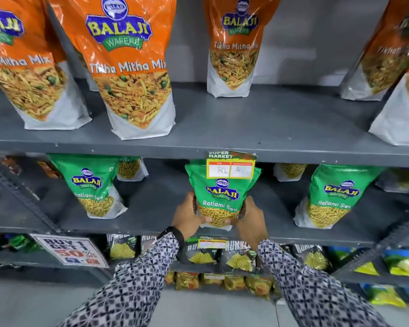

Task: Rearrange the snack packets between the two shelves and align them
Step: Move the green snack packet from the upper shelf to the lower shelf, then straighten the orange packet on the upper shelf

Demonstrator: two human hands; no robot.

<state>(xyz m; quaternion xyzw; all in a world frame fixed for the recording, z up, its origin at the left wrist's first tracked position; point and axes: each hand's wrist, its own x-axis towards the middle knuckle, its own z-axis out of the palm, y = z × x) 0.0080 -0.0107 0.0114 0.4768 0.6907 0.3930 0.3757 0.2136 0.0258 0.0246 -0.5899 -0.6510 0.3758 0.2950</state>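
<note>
On the upper shelf (246,128), going L to R, you've got an orange Tikha Mitha Mix pkt cut off at the frame's L edge, a second orange pkt (132,67) standing near the front lip, a third (234,50) set further back, and more orange pkts at the far R. Between the second pkt and the R group the front of the shelf is bare, so that's your widest open room up top.

On the lower shelf (151,208), a green Ratlami Sev pkt (97,185) stands at L, w/ open deck beside it. At centre, your left hand (189,213) and right hand (250,215) clamp the middle green pkt (220,199) by its lower sides, fingers curled round the edges, thumbs on the front. Its base sits at the shelf's front edge; its top is partly behind the price tag (230,165) hanging off the upper shelf's lip. Another bare gap follows, then a green pkt (331,197) at R, upright, near the front edge.
</note>
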